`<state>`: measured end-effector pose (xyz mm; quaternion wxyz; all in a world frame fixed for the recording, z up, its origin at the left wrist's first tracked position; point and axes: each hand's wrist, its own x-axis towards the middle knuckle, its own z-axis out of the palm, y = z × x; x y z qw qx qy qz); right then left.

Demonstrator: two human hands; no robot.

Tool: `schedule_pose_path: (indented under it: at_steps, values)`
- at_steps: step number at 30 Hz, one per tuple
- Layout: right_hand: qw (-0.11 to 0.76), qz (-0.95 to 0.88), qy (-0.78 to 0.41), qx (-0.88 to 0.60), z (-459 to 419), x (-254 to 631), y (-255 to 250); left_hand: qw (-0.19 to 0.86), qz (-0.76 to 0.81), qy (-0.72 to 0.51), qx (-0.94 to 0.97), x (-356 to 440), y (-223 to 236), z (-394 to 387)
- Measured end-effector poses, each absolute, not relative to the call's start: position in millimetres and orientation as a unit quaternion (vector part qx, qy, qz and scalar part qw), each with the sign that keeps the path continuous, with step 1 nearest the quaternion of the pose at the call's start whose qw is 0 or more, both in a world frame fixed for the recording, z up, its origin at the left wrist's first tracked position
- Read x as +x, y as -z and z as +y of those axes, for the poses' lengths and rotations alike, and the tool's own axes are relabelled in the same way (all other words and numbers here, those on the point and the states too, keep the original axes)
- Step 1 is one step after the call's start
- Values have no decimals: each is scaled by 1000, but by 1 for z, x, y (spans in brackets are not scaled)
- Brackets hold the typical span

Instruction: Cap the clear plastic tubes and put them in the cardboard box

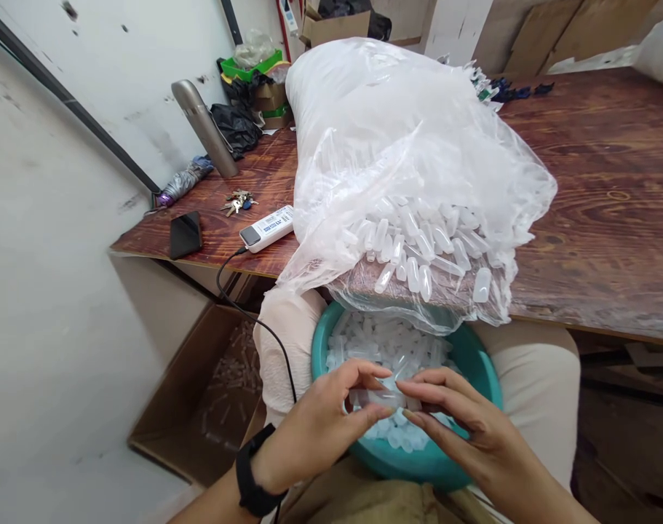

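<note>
Over a teal basin [491, 378], my left hand [331, 415] pinches a clear false nail tip [375, 398] between thumb and fingers. My right hand [467, 426] closes its fingertips at the right end of the same piece; whether more than one piece is held there cannot be made out. Many translucent nail tips [388, 338] fill the basin, which sits between the person's knees. Just above, on the table edge, a large clear plastic bag [386, 116] lies with its mouth towards me, and loose nail tips [418, 247] spill out of it.
The wooden table [604, 218] carries a phone [185, 234], keys [238, 202], a white device [268, 228] with a black cable [271, 331], a flask [205, 129] and a folded umbrella [185, 182]. A cardboard box [167, 429] holding nail tips stands below left, beside the wall.
</note>
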<state>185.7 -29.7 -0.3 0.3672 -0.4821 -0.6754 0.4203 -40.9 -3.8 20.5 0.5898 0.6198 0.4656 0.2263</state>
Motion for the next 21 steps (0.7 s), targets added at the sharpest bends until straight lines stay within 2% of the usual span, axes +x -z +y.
schedule_pose_path:
  at_steps: [4,11,15,19,21]
  values:
    - [348,-699,-393,-486,-37,184,1,570,462,-228,640,-39,-22,-7]
    - [229,-670,-476,-521,-47,186,7,563,464,-210,650,-36,-18,-16]
    - [167,-733,-426,-503,-44,190,3,557,468,-200,656,-36,-18,-16]
    - [177,-783,-341,-489,-40,192,3,547,460,-204,669,-36,-16,-15]
    - [169,-792,-347,-473,-38,191,5,527,455,-206,687,-36,-14,-16]
